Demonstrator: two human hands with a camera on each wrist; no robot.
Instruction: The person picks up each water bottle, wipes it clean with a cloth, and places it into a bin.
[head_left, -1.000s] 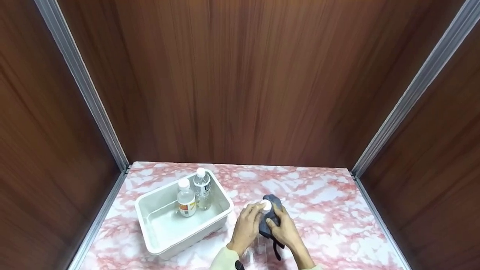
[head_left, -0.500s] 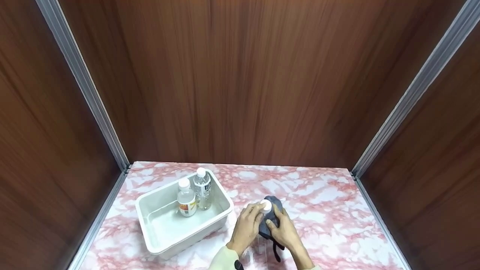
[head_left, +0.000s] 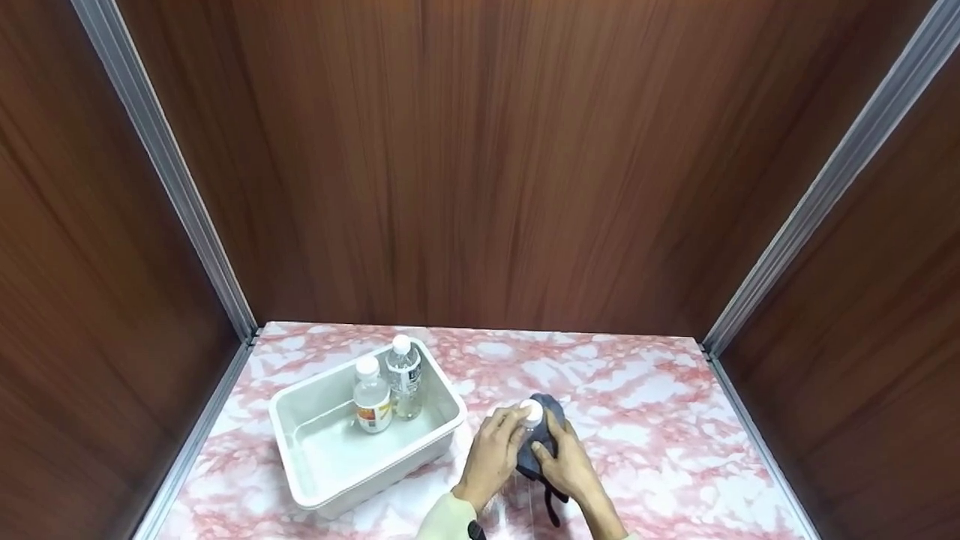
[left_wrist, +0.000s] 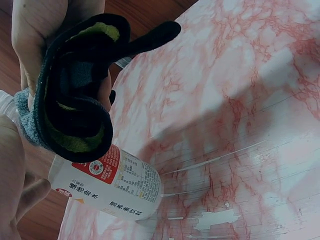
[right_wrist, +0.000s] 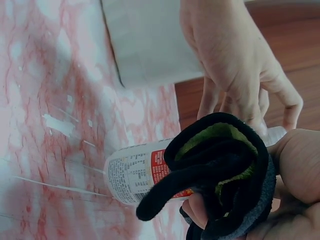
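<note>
A labelled plastic bottle with a white cap (head_left: pixel 532 412) is between my hands; its white and red label (left_wrist: pixel 127 187) shows in the left wrist view. My left hand (head_left: pixel 491 454) holds the bottle near the neck, below the cap. My right hand (head_left: pixel 570 461) grips a folded dark grey cloth (head_left: pixel 527 459) against the bottle's side. The cloth has black edging, a greenish-yellow lining and a black loop (right_wrist: pixel 167 195). The bottle's base is at the tabletop; I cannot tell whether it touches. Hands and cloth cover its middle.
A white plastic bin (head_left: pixel 330 487) stands left of my hands on the pink marbled table (head_left: pixel 652 442). Inside it are a bottle with an orange-red label (head_left: pixel 373 412) and a taller clear bottle (head_left: pixel 406 382). Brown wood-grain panels (head_left: pixel 480 187) enclose the table's back and sides.
The cloth and my right hand have shifted slightly down the bottle, toward me. My left hand stays at the bottle's neck. The bin and its bottles are unmoved.
</note>
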